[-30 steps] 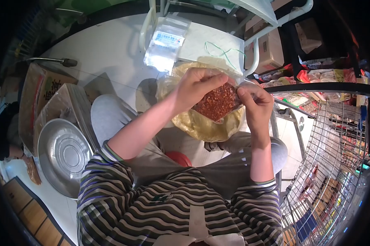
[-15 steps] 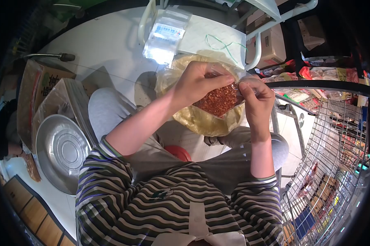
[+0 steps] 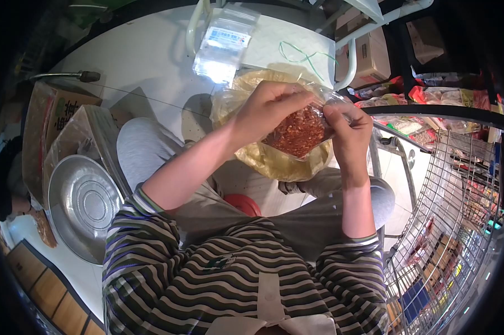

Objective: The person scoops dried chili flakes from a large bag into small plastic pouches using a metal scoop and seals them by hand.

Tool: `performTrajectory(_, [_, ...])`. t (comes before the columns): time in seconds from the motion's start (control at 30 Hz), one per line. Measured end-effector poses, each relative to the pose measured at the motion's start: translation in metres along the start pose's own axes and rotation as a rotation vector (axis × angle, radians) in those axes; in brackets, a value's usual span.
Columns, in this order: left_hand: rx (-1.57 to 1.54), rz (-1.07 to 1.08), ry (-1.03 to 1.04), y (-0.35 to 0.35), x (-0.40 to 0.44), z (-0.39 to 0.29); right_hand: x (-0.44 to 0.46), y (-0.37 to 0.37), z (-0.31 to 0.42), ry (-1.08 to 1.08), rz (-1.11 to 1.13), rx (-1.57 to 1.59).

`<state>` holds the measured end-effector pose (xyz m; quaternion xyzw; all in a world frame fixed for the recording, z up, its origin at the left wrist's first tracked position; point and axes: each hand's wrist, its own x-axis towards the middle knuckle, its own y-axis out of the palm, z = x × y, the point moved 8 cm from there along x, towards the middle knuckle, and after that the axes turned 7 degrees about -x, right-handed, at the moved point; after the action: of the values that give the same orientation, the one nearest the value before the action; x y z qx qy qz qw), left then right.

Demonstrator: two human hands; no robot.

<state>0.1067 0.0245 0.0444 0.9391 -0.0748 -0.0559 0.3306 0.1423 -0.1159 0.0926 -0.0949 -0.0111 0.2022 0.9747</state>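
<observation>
A clear plastic bag of red chili flakes (image 3: 299, 135) hangs between my two hands, tilted, with its flakes settled in the lower part. My left hand (image 3: 268, 109) pinches the bag's upper left side, thumb lying along the top. On the other side, my right hand (image 3: 348, 131) grips the upper right edge between thumb and fingers. Clear film from the bag's top shows above the fingers. Directly beneath is a large yellowish plastic sack (image 3: 280, 166), its mouth spread wide; the bag and my hands hide most of its inside.
A white stool or chair seat (image 3: 285, 36) ahead bears a stack of clear printed bags (image 3: 224, 47) and a green string (image 3: 305, 58). At left, a metal basin (image 3: 90, 206) leans by cardboard boxes (image 3: 67, 117). A wire cart (image 3: 430, 240) stands at right. Something red (image 3: 243, 205) sits below me.
My left thumb has drawn back slightly from the right hand's fingertips. More of the bag's clear top shows between and above my hands. Both hands still hold the bag.
</observation>
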Motion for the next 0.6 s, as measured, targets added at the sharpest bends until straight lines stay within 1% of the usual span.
performTrajectory(0.07, [-0.016, 0.022, -0.013, 0.000, 0.000, -0.001, -0.001, -0.007, -0.002, 0.035, -0.082, 0.000])
performTrajectory(0.13, [-0.033, 0.045, -0.027, 0.002, 0.000, -0.001, 0.000, -0.008, -0.003, 0.023, -0.077, 0.023])
performTrajectory(0.23, [0.035, 0.044, 0.009, 0.000, 0.002, -0.002, 0.002, -0.006, -0.005, 0.012, -0.054, 0.052])
performTrajectory(0.3, [0.087, -0.022, 0.118, -0.008, 0.004, -0.009, 0.002, -0.005, -0.004, 0.016, -0.037, 0.059])
performTrajectory(0.33, [0.087, -0.022, 0.116, -0.006, 0.004, -0.012, 0.002, -0.006, -0.004, 0.052, -0.045, 0.083])
performTrajectory(0.4, [-0.073, -0.098, 0.079, -0.008, 0.001, -0.018, 0.001, -0.011, -0.008, 0.089, -0.056, 0.108])
performTrajectory(0.43, [-0.112, -0.092, 0.033, -0.012, 0.002, -0.017, 0.004, -0.013, -0.007, 0.036, -0.031, 0.126])
performTrajectory(0.47, [-0.111, -0.090, 0.029, -0.012, 0.003, -0.017, 0.005, -0.014, -0.006, -0.018, -0.006, 0.145])
performTrajectory(0.57, [-0.159, -0.106, 0.017, -0.011, 0.003, -0.017, 0.004, -0.015, -0.004, -0.028, -0.038, 0.107])
performTrajectory(0.6, [-0.163, -0.082, 0.017, -0.008, 0.003, -0.018, 0.004, -0.016, -0.003, -0.033, -0.059, 0.100])
